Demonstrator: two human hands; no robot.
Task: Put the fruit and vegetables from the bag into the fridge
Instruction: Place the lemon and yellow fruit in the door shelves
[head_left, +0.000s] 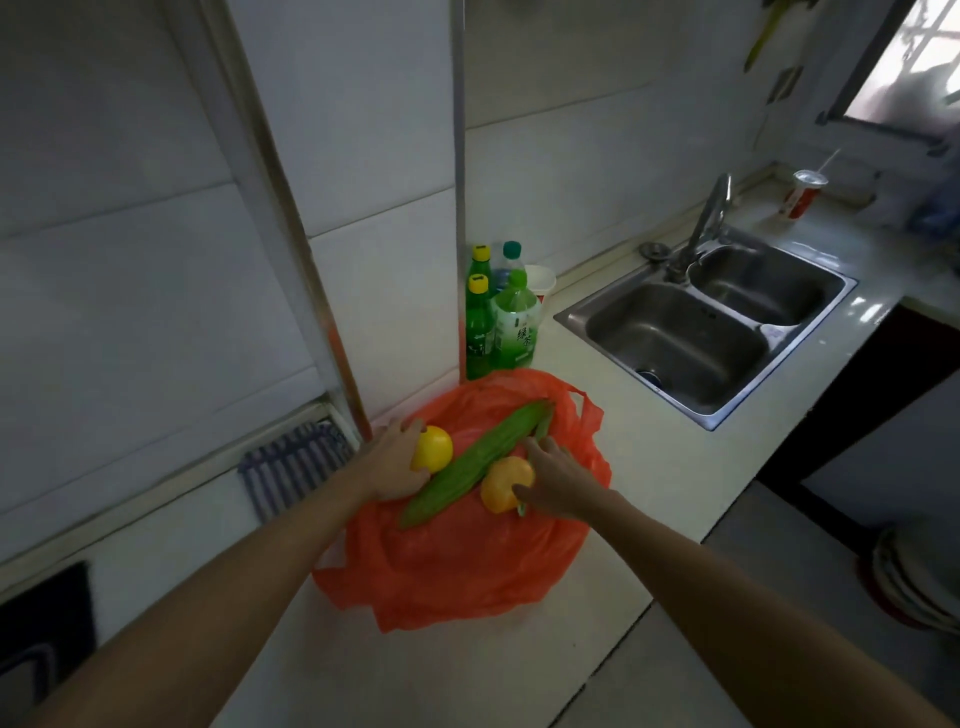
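Spread flat on the white counter (649, 499), a red plastic bag (457, 566). At its left edge, clasped in the curled fingers of the left hand (387, 460), a yellow fruit (435, 448), its left side hidden by that hand. Just right, lying diagonally, a long green gourd (470, 465). Right again, grasped between thumb and fingers of the right hand (558, 480), an orange fruit (501, 486); under the palm a green thing (522, 508), mostly covered, hard to make out

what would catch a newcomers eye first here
The orange-red bag spread on the white counter, with a long green vegetable lying across it. The left hand grips a yellow fruit on one side of it, and the right hand holds an orange fruit on the other. Behind stand green bottles; a steel double sink sits further right.
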